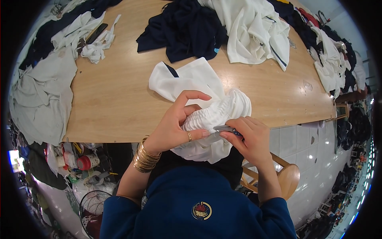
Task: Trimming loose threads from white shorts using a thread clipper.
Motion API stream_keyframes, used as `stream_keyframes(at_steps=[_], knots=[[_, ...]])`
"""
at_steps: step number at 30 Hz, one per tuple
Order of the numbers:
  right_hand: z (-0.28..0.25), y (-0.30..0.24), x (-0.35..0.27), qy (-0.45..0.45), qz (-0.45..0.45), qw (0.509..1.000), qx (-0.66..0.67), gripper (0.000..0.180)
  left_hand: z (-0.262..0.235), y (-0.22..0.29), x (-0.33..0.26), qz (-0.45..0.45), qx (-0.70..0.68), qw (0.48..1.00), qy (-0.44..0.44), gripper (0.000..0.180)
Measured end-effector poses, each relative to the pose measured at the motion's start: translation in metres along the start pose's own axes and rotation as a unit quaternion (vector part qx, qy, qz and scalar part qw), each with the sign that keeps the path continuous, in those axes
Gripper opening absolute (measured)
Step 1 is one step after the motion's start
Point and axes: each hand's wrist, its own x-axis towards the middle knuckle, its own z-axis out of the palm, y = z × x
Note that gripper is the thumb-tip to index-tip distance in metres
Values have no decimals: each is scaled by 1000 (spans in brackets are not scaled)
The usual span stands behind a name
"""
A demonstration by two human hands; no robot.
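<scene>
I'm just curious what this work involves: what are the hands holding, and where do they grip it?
The left hand grips the white garment by its bunched, gathered edge. The right hand pinches a small metal tool at that edge.

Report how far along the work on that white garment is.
Done: nothing tells; no finished stack stands apart. In hand: the left hand bunches the white garment at the table edge, and the right hand holds a small metal tool against the gathered fabric. Left: dark and white garments lie heaped across the table, with grey cloth at its left end.
</scene>
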Motion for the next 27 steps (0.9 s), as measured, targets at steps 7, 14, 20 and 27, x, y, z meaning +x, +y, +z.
stream_keyframes(at_steps=[7, 14, 20, 27], knots=[[-1, -2, -1, 6, 29, 998, 46, 23, -3, 0, 0, -7, -10, 1000, -16, 72], [-7, -5, 3, -1, -16, 1000, -27, 24, -1, 2, 3, -5, -9, 1000, -16, 72], [-8, -8, 6, 4, -38, 997, -74, 23, -1, 2, 3, -1, -6, 1000, -16, 68], [-6, -7, 7, 12, -59, 996, -70, 25, 0, 1, 2, -9, -15, 1000, -12, 69]])
